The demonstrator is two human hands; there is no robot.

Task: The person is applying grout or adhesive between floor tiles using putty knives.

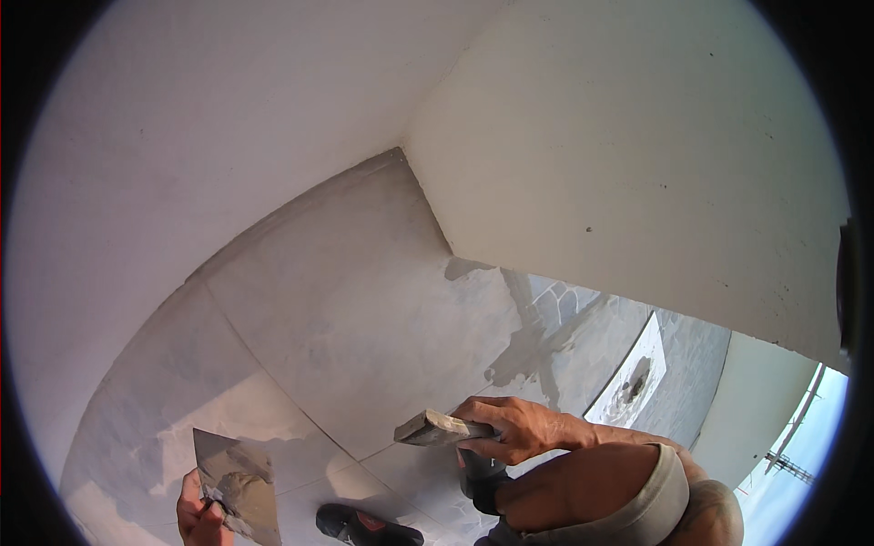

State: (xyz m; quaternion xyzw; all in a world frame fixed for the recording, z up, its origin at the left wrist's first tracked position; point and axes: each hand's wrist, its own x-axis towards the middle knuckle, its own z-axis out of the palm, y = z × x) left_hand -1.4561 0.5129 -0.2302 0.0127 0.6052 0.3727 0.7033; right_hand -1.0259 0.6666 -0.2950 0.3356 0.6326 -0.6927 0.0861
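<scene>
At the lower left, my left hand (200, 517) is closed round the near edge of a flat, thin grey plate (218, 452). A lump of wet grey mortar (244, 496) sits on the plate. Right of centre, my right hand (519, 428) grips a short, blunt, mortar-smeared hand tool (430, 428) whose squared end points left. Its exact kind cannot be made out, as my fingers cover its rear part. The tool hangs over the grey tiled floor (346, 346), apart from the plate.
White walls meet in a corner beyond the floor. Grey smears (528, 341) mark the tiles at right, near a white board (630, 373) with a dark mortar patch. My bent knee (583, 491) and black shoe (364, 526) are close below. Sky shows at far right.
</scene>
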